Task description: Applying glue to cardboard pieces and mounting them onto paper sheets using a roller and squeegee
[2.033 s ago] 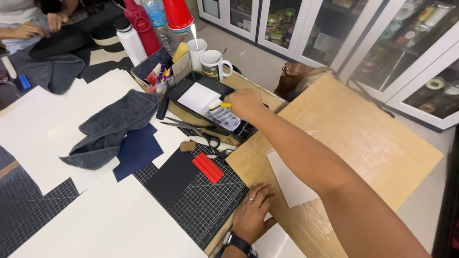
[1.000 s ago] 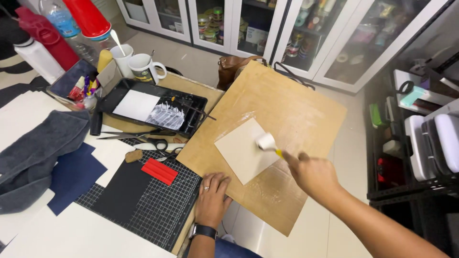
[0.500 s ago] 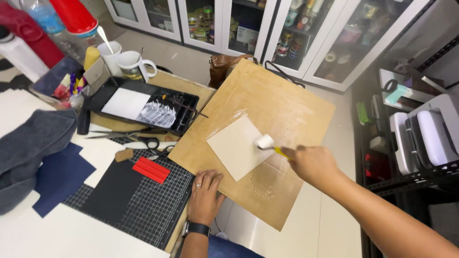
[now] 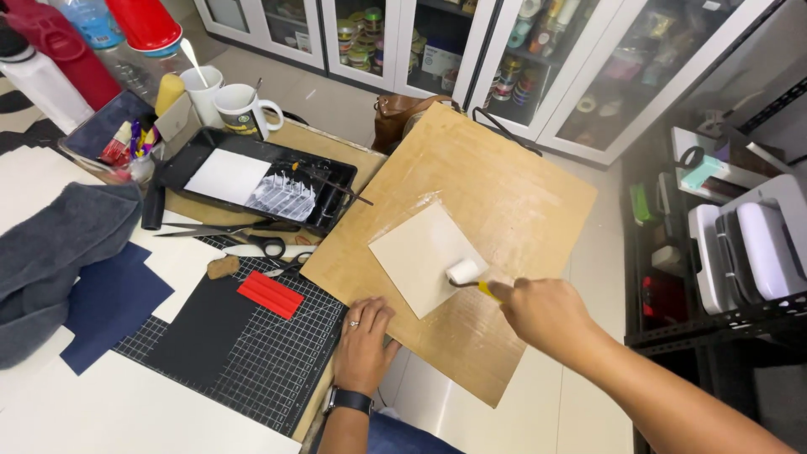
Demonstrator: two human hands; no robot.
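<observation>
A person looks down at a tan wooden board [image 4: 504, 202] that juts out from the counter [image 4: 126, 412] edge over the floor. On the board lies a pale cream card [image 4: 420, 252], turned like a diamond so its corners point far, near, left and right. The right hand [image 4: 546, 315] is closed around the yellow handle of a small white foam roller [image 4: 464, 271], and the roller head rests on the card's right-hand corner. From this hand the card spreads away to the left and slightly farther off, so the roller's handle points back toward the wrist while the roller's own long axis lies across that line. The left hand [image 4: 366, 340] lies flat, fingers spread and holding nothing, pressing the near left edge of the board, just near of the card. To the left lie a black tray [image 4: 336, 181], scissors [image 4: 261, 245] and a gridded cutting mat [image 4: 277, 370].
</observation>
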